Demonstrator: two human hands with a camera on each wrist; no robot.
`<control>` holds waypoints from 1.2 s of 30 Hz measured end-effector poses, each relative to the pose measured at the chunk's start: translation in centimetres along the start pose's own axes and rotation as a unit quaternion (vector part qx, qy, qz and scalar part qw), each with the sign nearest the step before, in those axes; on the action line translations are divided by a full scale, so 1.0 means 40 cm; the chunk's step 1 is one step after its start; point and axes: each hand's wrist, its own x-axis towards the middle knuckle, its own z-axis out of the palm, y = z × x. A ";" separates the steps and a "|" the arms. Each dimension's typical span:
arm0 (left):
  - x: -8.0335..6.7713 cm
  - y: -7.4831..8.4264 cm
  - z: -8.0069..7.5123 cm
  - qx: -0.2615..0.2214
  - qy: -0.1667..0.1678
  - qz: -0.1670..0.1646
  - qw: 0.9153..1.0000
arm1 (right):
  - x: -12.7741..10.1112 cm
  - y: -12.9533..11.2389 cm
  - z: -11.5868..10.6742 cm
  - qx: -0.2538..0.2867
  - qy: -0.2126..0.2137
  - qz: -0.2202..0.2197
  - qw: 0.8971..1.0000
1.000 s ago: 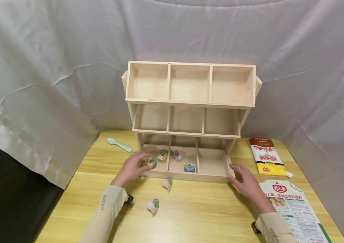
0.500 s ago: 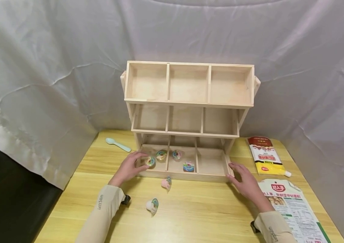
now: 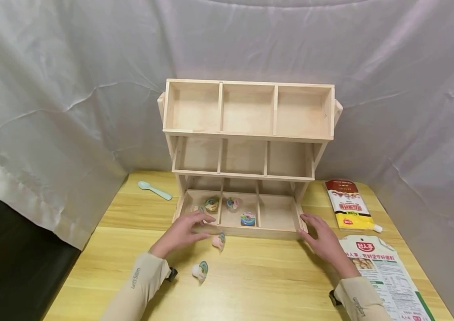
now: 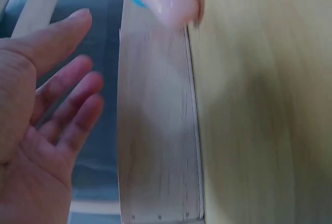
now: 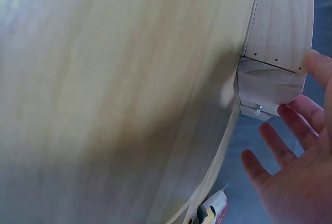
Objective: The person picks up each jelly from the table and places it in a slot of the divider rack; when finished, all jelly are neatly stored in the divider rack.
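Note:
My left hand (image 3: 182, 232) holds nothing; its fingers extend over the front edge of the lowest tray, and its thumb comes close to a pink jelly cup (image 3: 218, 241). That cup lies on the table against the tray front and also shows in the left wrist view. A white jelly cup (image 3: 200, 271) lies nearer me. In the tray's left compartment sit a yellow jelly cup (image 3: 212, 204) and another cup, partly hidden behind my fingers. The middle compartment holds a pink cup (image 3: 232, 203) and a blue one (image 3: 247, 218). My right hand (image 3: 325, 240) rests at the tray's right front corner, fingers spread.
A three-tier wooden rack (image 3: 248, 133) with three compartments per tier stands at the back. Left of it lies a pale green spoon (image 3: 154, 190). On the right are a spouted sauce pouch (image 3: 349, 205) and a white printed packet (image 3: 387, 276). Grey cloth surrounds the table.
My left hand has let go of a yellow jelly cup in the left compartment and moved right and toward me, near the pink cup. The right hand stays at the corner.

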 end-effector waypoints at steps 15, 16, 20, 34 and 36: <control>0.019 0.041 0.057 0.104 -0.117 0.016 0.988 | 0.003 -0.003 0.001 0.003 0.003 -0.001 1.000; 0.022 0.043 0.061 0.112 -0.119 0.018 0.986 | 0.003 -0.002 0.002 0.002 0.003 -0.001 1.000; 0.032 0.050 0.070 0.116 -0.112 0.028 0.987 | 0.002 -0.002 0.003 0.001 0.005 -0.001 1.000; 0.042 0.063 0.076 0.107 -0.123 0.023 0.986 | 0.001 0.001 0.004 0.001 0.010 -0.007 1.000; 0.040 0.063 0.076 0.097 -0.128 0.020 0.987 | 0.000 0.001 0.004 0.001 0.009 -0.005 1.000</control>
